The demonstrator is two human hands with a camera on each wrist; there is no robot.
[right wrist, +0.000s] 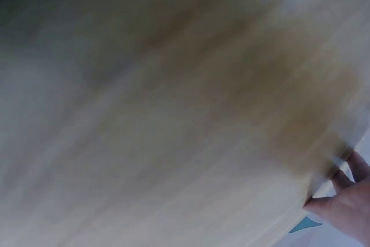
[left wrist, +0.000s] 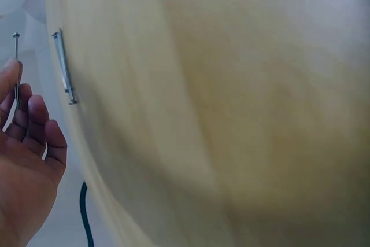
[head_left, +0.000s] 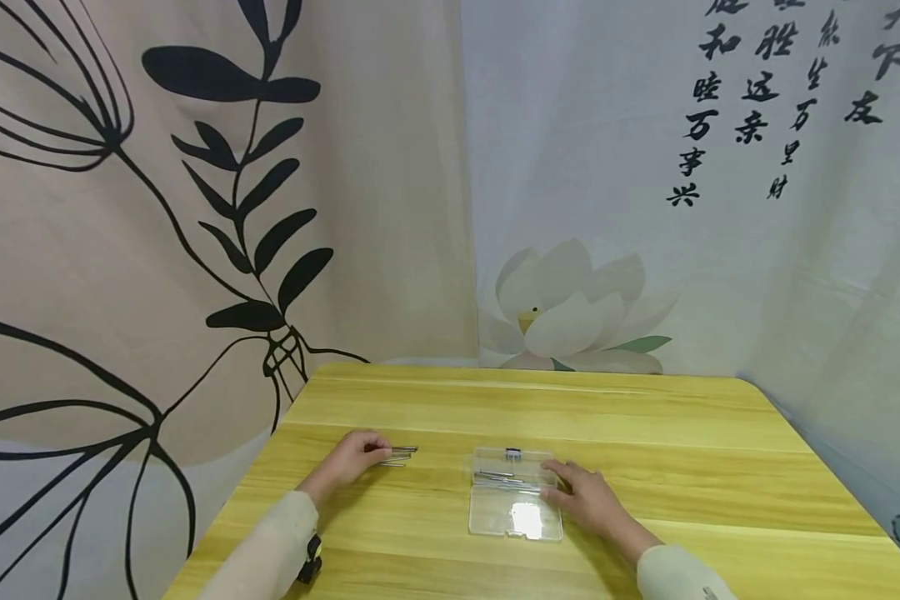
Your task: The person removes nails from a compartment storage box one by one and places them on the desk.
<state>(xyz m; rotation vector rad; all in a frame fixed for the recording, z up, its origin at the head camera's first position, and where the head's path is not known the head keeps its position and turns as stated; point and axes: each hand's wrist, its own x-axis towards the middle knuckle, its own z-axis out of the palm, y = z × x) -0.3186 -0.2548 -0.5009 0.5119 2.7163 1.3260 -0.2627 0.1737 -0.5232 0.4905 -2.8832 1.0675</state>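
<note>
My left hand (head_left: 355, 458) is over the left part of the table. Its thumb and fingers pinch a thin silver nail (left wrist: 17, 44), which points upward in the left wrist view. Close by, several more nails (left wrist: 63, 65) lie together on the wood. A clear plastic case (head_left: 489, 521) lies opened flat in front of me, its lid toward me. Long nails (head_left: 498, 477) rest in its far half. At the case's right side, my right hand (head_left: 591, 502) grips the edge between thumb and fingers. That edge is blurred in the right wrist view.
The yellow wood-grain table (head_left: 682, 467) has rounded far corners. Behind it hangs a printed curtain (head_left: 390, 208) with dark plants, a pale lotus and written characters. A black strap (head_left: 311, 560) shows at my left sleeve.
</note>
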